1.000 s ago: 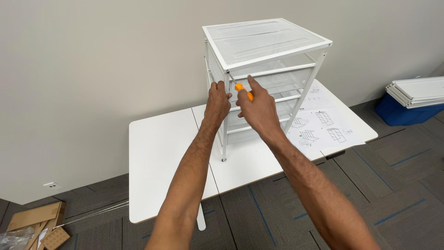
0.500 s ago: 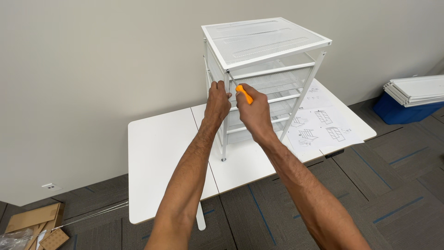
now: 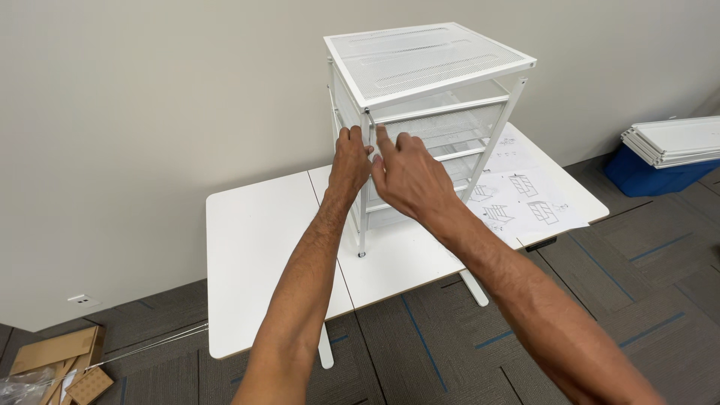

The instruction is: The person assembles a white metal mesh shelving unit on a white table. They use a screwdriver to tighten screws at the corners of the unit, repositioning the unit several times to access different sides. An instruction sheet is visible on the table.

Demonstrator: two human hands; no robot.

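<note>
From the head view, the orange tool that showed between your hands half a second ago is now out of sight; it may lie behind your right hand (image 3: pixel 409 180), but the picture does not show it. Your right index finger now points up along the front left post (image 3: pixel 364 187) of the rack (image 3: pixel 427 67), near the top corner joint. Judging by that, the tool work at this corner has paused and you are feeling or checking the joint by touch.

Your left hand (image 3: pixel 351 161) sits just left of the post, its fingers (image 3: pixel 352 135) curled together against the rack's side at the level of the upper drawer. Whether they truly clamp a rail or merely press on it, you cannot tell, since the hand's back hides the grip. Your right hand's fingers are loosely spread, index raised and touching the post, the rest bent and empty as far as can be seen.

The rack stands upright on the desk (image 3: pixel 255 255), directly beyond your fingertips, its mesh top above them and its foot below your wrists. Instruction sheets (image 3: pixel 525 199) lie on the desk to the right of your right hand, well apart from the fingers. White panels on a blue bin (image 3: pixel 660 169) rest on the floor far right; cardboard scraps (image 3: pixel 60 360) lie low left.
</note>
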